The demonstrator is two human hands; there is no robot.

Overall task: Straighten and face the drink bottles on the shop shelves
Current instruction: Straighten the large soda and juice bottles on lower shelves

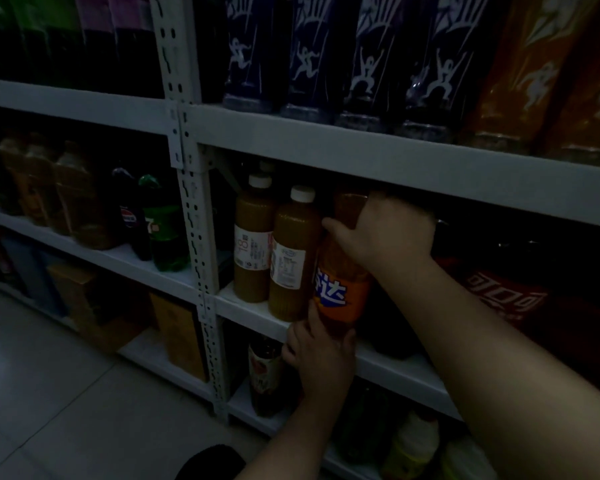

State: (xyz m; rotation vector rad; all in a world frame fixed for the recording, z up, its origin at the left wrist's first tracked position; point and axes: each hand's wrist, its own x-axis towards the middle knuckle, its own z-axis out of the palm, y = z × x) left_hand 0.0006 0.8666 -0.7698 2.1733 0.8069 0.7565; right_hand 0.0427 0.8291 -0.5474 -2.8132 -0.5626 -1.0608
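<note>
Orange soda bottle [340, 292] between juice bottle [291, 258] and red cola label [506, 299]

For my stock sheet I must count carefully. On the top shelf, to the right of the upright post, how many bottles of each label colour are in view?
Dark blue-label bottles: 4
Orange-label bottles: 2
Total: 6

The right hand [381, 233] grips the orange soda bottle [340, 296] near its top; the left hand [321, 356] holds its base.
</note>
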